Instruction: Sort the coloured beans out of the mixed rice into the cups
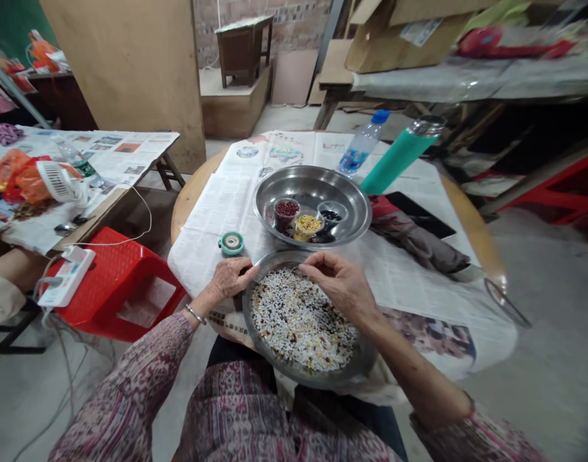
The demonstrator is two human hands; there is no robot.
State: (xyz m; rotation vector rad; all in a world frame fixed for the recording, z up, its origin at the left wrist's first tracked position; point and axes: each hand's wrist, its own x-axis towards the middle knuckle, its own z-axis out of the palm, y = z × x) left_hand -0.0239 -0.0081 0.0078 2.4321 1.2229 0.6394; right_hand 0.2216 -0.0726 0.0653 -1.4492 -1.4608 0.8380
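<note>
A metal basin [250, 321] of mixed white grains and dark, yellow and red beans [298, 321] rests at the table's near edge, partly over my lap. My left hand [230, 278] grips its left rim, with the thumb side at the edge. Above the far part of the grains, my right hand [339, 282] is closed in a pinch; anything between its fingertips is too small to make out. Just beyond, a larger steel basin [318, 176] holds clear cups of red beans [287, 209], yellow beans [308, 224] and dark beans [331, 214].
Left of the basins lies a roll of tape [232, 243]. Behind them stand a water bottle [364, 144] and a tilted green flask [400, 157]. A folded umbrella [414, 237] lies right. A red stool [115, 289] bears a power strip [67, 279]; another person's arm shows far left.
</note>
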